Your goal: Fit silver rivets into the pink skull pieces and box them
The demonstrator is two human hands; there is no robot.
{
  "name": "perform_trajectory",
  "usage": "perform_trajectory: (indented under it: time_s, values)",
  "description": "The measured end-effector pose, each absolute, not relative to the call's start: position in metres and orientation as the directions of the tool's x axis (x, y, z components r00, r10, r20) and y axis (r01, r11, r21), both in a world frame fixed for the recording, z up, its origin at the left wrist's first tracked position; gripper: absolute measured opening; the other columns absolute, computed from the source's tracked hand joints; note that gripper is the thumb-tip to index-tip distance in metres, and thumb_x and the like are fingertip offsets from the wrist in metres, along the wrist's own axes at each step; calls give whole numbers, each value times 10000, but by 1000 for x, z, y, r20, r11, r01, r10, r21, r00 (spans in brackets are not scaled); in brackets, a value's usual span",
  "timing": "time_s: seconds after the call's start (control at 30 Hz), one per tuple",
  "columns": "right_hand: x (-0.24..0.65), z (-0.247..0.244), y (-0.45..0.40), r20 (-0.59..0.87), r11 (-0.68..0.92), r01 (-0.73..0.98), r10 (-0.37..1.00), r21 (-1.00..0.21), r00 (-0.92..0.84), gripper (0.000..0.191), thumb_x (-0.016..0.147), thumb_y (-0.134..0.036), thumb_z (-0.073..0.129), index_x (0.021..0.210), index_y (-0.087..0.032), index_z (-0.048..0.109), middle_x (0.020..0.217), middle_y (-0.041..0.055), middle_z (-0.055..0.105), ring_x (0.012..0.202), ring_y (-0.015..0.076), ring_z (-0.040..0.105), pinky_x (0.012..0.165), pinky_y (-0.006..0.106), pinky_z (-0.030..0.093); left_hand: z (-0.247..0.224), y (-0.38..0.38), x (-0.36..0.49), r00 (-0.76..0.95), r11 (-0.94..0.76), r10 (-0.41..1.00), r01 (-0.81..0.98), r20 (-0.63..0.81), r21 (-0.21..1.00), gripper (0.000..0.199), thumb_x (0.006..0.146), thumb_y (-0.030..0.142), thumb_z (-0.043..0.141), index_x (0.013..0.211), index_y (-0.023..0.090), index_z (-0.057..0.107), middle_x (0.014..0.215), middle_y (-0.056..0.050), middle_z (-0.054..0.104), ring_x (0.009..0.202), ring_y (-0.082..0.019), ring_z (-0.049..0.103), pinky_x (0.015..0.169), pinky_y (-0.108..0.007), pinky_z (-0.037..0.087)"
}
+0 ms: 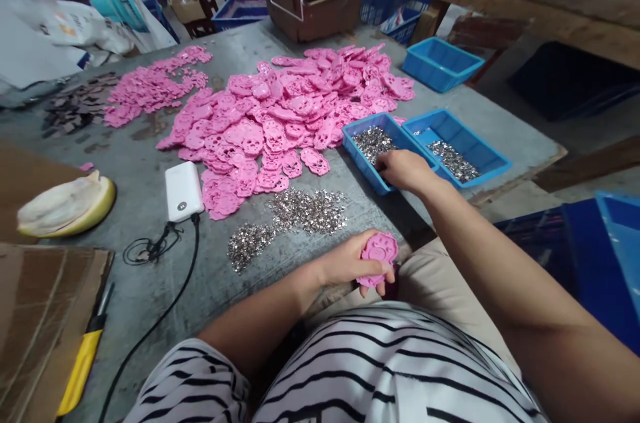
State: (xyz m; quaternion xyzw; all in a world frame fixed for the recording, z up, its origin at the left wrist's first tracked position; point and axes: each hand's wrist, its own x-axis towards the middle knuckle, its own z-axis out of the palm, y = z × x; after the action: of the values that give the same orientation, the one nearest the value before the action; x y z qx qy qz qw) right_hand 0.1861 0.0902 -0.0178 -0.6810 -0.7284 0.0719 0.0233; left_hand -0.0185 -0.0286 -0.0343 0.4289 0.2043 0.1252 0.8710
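Observation:
Low in the middle, my left hand [364, 262] is closed round a pink plastic piece [379, 251] above my lap. My right hand [400, 168] reaches into a blue tray [367, 173] that holds small shiny metal parts [373, 142]; its fingertips are down among them, and what they pinch, if anything, is hidden. A second blue tray [487, 155] with similar parts stands right beside it. Loose metal parts [310, 211] lie on the grey table in front of a large heap of pink pieces [290, 106].
At the left lie a white power bank [183, 191] with a black cable, a fruit rind [67, 204], a yellow-handled knife [83, 363] and cardboard [45, 316]. Small pink parts [150, 86] and dark pieces [80, 102] lie behind. Another blue tray [443, 63] stands at the back right.

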Motion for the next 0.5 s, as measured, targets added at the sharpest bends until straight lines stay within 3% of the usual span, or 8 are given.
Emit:
perform_trajectory:
  time_s: [0.13,0.27,0.4,0.5]
  values:
    - [171,-9,75,-20,10,982,1000,-187,-13,162,715,-134,605,743,-232,730,787,69,706,690,214,611,586,300,380,-35,-29,-18,882,617,414,-87,-228,782,564,638,484,772,940,181,404,710,-22,638,497,-134,628,374,-152,417]
    - [170,-3,68,84,-59,938,992,-341,93,151,727,-130,593,743,-220,713,883,61,712,767,218,622,655,308,404,-36,-29,-19,865,623,457,-143,-209,769,549,643,450,771,950,178,405,698,-28,648,487,-151,632,348,-165,424]
    - [172,2,67,186,-67,798,958,-600,219,55,667,-152,655,646,-203,658,692,19,672,667,179,580,648,299,404,-36,-29,-18,836,622,507,-186,-210,761,578,618,444,779,961,175,400,698,-26,649,470,-158,628,316,-182,432]
    - [171,10,60,166,-35,536,932,-843,323,154,618,-255,727,569,-194,595,544,-20,575,533,131,486,562,276,373,-34,-29,-17,785,601,585,-251,-204,759,598,607,447,778,975,177,391,695,-17,647,455,-156,621,305,-182,429]
